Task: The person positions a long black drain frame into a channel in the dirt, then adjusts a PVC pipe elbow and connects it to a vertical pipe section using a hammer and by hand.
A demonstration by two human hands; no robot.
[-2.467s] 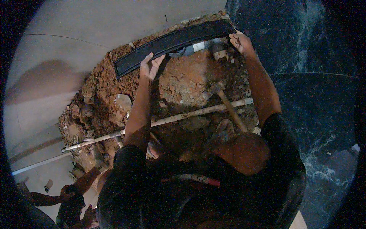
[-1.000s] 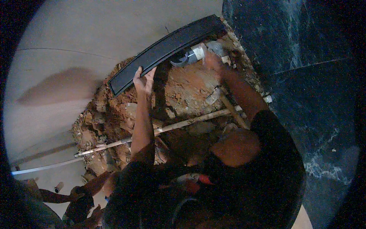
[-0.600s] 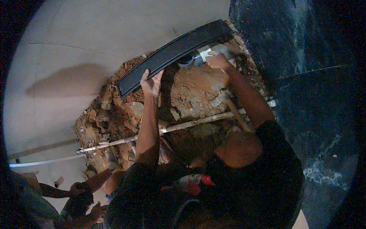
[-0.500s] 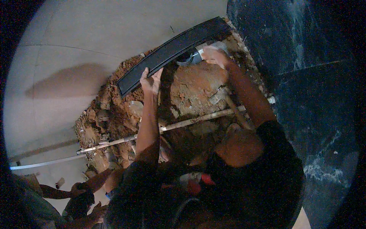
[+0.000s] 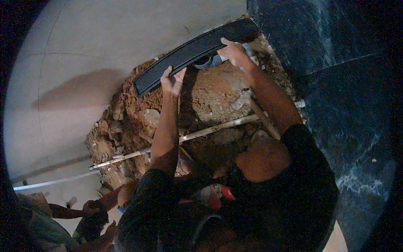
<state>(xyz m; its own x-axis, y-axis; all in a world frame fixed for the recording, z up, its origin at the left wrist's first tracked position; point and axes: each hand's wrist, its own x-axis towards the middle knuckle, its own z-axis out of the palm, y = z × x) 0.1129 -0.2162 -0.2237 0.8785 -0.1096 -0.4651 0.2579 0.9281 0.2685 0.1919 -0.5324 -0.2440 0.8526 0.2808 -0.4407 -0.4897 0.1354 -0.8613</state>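
left hand [image 5: 172, 83], right hand [image 5: 233, 53] on dark panel [image 5: 193, 49] (pipe [image 5: 217, 61] beside)

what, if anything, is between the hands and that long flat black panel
Nothing visible stands between them: the left hand holds the near edge of the long flat black panel, and the right hand appears to touch it. The grey cylindrical pipe shows beside that edge, partly behind the right hand.

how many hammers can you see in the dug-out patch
1. The hammer lies on the dirt, apart from the black panel that the left hand holds, its handle crossing the long pale pipe. Others could be hidden behind the arms.
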